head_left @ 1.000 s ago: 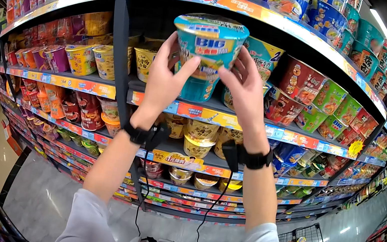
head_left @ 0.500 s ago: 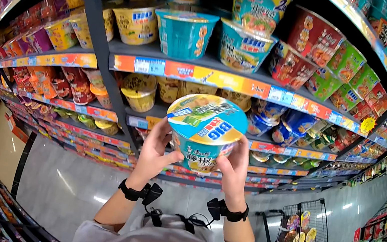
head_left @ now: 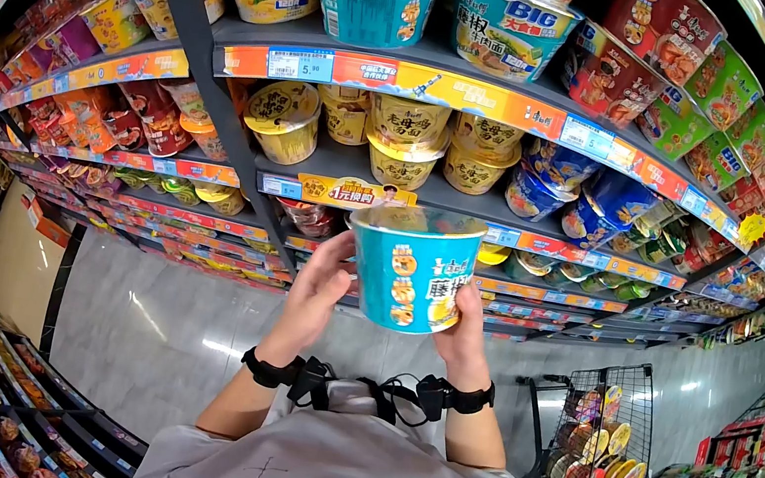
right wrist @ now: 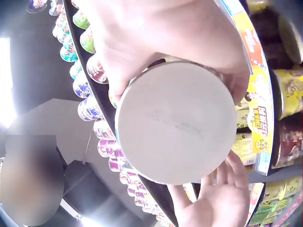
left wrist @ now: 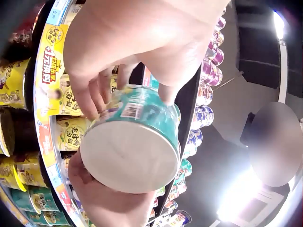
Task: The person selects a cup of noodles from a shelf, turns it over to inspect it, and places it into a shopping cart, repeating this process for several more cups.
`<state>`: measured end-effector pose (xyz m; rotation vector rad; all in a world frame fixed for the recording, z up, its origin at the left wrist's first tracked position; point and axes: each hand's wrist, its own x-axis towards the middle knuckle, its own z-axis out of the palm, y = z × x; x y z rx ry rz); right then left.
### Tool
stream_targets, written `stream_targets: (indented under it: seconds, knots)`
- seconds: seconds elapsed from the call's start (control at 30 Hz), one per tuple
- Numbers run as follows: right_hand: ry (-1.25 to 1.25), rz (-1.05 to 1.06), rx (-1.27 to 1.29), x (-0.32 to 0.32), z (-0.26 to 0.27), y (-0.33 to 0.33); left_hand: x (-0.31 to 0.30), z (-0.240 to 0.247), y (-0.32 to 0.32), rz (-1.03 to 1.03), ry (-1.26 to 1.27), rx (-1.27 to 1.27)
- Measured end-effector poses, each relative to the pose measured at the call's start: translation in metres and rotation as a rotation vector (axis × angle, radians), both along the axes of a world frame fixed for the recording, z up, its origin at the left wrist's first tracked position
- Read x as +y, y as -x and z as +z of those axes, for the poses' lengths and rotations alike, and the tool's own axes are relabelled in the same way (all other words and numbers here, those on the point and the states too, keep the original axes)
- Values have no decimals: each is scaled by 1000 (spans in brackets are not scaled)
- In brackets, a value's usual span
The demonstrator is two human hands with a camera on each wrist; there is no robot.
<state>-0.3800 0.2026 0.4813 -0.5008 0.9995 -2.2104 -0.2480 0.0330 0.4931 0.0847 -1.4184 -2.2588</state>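
I hold a teal instant noodle bowl [head_left: 413,269] upright at chest height in front of the shelves, between both hands. My left hand [head_left: 325,275] grips its left side, fingers curled round the wall. My right hand [head_left: 461,324] grips its right side and lower edge. From the left wrist view the bowl [left wrist: 132,142] shows its white base and a barcode, with fingers [left wrist: 90,94] wrapped over the rim side. In the right wrist view the white base [right wrist: 177,120] fills the middle, my right hand above it and the left hand's fingers [right wrist: 218,198] below.
Supermarket shelving [head_left: 408,78] packed with noodle bowls stands right ahead, with yellow bowls [head_left: 404,132] on the shelf behind the held one. A wire basket rack [head_left: 599,453] of snacks stands at lower right. The grey tiled floor [head_left: 138,330] lies at lower left.
The bowl came down from the upper shelf to chest height with both hands. It went from tilted with its lid toward me to upright with its side toward me.
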Motion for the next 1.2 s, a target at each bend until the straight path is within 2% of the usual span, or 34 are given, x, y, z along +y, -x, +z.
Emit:
stream_targets:
  seconds: [0.1,0.13,0.17,0.23,0.33,0.4,0.5,0.67,0.7,0.83,0.9,0.97,1.03,1.1,1.2]
  knots:
    - [94,213,-91,4,-14,1,3,-15,-1,0,34,-29]
    - [93,216,-94,1,-15,-1,3,-23,0,-62,-125,-20]
    - [1,145,-87,-5,-14,-4,3,-28,-1,-124,-284,-10]
    - [-88,71,-90,-8,-11,-8,-2,-25,1,-95,-259,-56]
    - [-311,-219,320,-8,5,-8,-8,-21,4,-57,-172,-122]
    - [-317,-173,296,-8,7,-7,-6,-25,8,41,-124,-201]
    - [-357,-203,434,-12,-4,-7,0,-20,8,46,-186,-235]
    - [-287,-215,207,1,-19,9,-5,-33,1,28,-62,-160]
    - [-231,-148,164,3,-17,10,-5,-35,0,36,2,-149]
    - [-151,-44,58,4,-19,5,0,-37,-4,-114,-132,-104]
    - [-137,-28,-18,1,-29,6,3,-33,-4,-117,-142,-104]
    - [-186,-21,4,3,-33,10,4,-32,-4,-117,-155,-104]
    - [-240,-10,24,2,-33,8,-1,-33,-3,-85,-89,-214]
    - [-348,17,124,0,-30,2,-3,-39,0,-79,-142,-227]
    - [-306,-17,87,-2,-40,15,-3,-38,1,-64,-232,-224]
